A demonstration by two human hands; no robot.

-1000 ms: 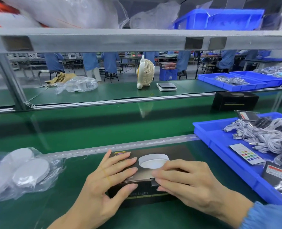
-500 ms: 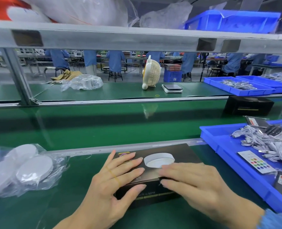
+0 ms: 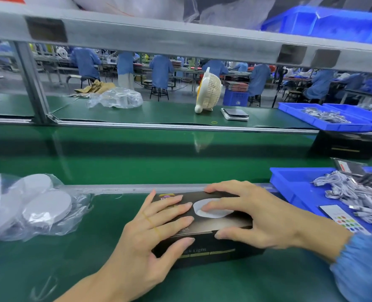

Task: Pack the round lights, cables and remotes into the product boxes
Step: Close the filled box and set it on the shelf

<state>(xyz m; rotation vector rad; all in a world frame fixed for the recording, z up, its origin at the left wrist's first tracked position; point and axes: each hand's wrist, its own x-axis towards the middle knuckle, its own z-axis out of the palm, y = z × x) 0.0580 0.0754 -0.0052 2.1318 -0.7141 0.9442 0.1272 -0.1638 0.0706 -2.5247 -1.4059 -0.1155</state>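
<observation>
— What's nearest?

— A black product box (image 3: 204,236) lying flat on the green bench (image 3: 71,269), with both hands on it. The left hand (image 3: 150,234) lies over the box's left part, fingers straight and spread on the lid, thumb against the front face. A thin yellow band crosses its fingers.

— And the right hand's grip?

— The right hand (image 3: 261,216) covers the right part. Its fingers are stretched flat across the lid, one fingertip on the printed white disc, the thumb at the front top edge. Neither hand curls round the box; both press on it with open fingers. A blue sleeve (image 3: 363,264) shows at the right wrist.

— Where's the rest of the stock?

— Left of the box, apart from it, a clear plastic bag (image 3: 41,210) holds round white lights (image 3: 47,209). To the right, a blue tray (image 3: 294,190) carries a heap of white cables (image 3: 352,197) and a white remote (image 3: 344,219) with coloured buttons, lying at the tray's near side.

— Farther back?

— Past a metal rail runs a glossy green conveyor belt (image 3: 159,158), with a second black box (image 3: 344,147) on it at the right. On the bench beyond stand a cream desk fan (image 3: 209,90), a small scale (image 3: 235,114), another crumpled bag (image 3: 117,99) and more blue trays (image 3: 324,118). Behind those, workers in blue coats (image 3: 161,70) sit at other lines.
</observation>
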